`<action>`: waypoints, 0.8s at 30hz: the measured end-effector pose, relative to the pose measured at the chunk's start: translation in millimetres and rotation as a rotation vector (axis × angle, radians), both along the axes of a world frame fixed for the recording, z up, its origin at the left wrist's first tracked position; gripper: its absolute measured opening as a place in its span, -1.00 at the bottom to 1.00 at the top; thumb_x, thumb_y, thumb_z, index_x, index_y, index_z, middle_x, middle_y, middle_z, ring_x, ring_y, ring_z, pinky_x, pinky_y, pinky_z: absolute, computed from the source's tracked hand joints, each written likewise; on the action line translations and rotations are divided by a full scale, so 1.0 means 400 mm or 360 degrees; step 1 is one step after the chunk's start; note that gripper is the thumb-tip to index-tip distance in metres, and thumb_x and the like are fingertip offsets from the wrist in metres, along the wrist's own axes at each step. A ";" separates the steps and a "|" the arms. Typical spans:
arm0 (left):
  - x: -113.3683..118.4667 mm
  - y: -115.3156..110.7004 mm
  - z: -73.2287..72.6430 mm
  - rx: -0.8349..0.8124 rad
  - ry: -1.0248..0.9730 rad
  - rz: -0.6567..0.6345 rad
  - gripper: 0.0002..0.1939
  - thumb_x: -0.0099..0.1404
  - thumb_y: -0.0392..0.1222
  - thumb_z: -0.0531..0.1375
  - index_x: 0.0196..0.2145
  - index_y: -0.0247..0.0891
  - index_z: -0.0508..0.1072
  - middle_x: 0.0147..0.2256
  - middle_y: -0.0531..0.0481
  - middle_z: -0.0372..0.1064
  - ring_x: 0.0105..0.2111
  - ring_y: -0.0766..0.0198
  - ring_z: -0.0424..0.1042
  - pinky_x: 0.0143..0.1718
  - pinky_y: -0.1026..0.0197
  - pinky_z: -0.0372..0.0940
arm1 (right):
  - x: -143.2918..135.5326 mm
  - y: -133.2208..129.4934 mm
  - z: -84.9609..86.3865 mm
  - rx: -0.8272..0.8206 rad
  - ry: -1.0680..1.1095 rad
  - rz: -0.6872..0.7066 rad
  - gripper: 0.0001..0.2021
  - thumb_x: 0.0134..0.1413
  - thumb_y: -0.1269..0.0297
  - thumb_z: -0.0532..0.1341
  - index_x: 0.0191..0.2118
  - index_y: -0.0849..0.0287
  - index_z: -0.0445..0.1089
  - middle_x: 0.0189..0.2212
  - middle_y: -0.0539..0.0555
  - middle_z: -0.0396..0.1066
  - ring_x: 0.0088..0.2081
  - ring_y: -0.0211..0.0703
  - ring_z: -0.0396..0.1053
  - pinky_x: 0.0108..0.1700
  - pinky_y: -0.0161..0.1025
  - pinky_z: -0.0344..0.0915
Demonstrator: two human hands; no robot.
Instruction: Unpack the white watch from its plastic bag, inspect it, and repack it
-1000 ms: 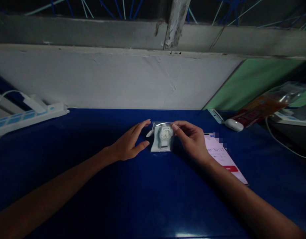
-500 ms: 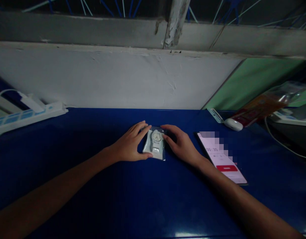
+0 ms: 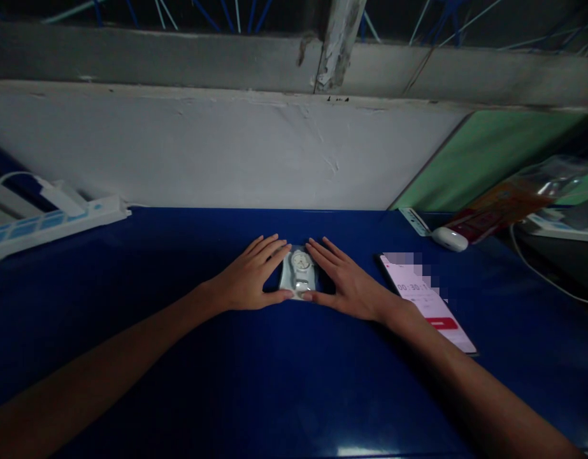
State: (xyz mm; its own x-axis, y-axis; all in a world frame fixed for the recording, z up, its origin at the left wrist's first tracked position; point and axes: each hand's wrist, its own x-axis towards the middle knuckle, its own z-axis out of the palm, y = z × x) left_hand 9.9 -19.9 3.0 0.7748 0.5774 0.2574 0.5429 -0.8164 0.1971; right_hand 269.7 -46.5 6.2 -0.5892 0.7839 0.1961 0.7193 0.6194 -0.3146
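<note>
A white wristwatch [image 3: 301, 262] lies in a clear plastic bag [image 3: 286, 280] on the blue table [image 3: 274, 382], its round dial toward the far side. My left hand [image 3: 250, 274] rests at the bag's left side, fingers spread, with its fingertips and thumb on the edge. On the right side my right hand [image 3: 344, 280] lies with fingers apart, its fingertips by the far edge and its thumb on the near right corner. Neither hand is closed round the bag.
A phone [image 3: 418, 287] showing a timer lies beside my right forearm. Farther right are a white case [image 3: 449, 239], a card [image 3: 414, 221] and a red and orange packet [image 3: 504, 207]. A power strip [image 3: 55, 223] sits at the left; a wall stands behind.
My right hand has flattened and spread its fingers, and its thumb has moved down to the bag's near corner. The bag looks slightly straighter. My left hand has barely moved.
</note>
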 end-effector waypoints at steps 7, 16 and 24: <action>0.001 0.004 -0.006 -0.0123 -0.0039 0.0067 -0.02 0.20 0.33 0.23 0.30 -0.45 0.10 0.29 -0.47 0.05 0.32 -0.20 0.03 0.30 -0.18 0.01 | 0.031 0.008 0.002 -0.0122 -0.0022 -0.0054 -0.01 0.05 -0.23 0.25 0.43 0.27 -0.09 0.36 0.33 0.01 0.37 0.40 -0.12 0.30 0.32 0.06; 0.005 0.011 -0.002 -0.0382 -0.0039 0.0119 0.03 0.15 0.38 0.23 0.34 -0.36 0.06 0.34 -0.36 -0.02 0.36 -0.11 -0.06 0.36 -0.17 -0.15 | 0.033 0.018 0.005 -0.0187 -0.0179 -0.0067 0.02 0.06 -0.32 0.17 0.44 0.24 -0.14 0.39 0.28 -0.07 0.39 0.34 -0.17 0.32 0.28 0.02; -0.001 0.006 0.012 -0.0351 0.0076 0.0094 -0.01 0.25 0.30 0.20 0.36 -0.45 -0.02 0.36 -0.42 -0.13 0.38 -0.12 -0.12 0.36 -0.17 -0.14 | 0.016 0.005 0.009 -0.0014 -0.0227 -0.0107 0.01 0.07 -0.34 0.13 0.38 0.43 0.00 0.35 0.41 0.03 0.37 0.35 -0.07 0.31 0.23 0.06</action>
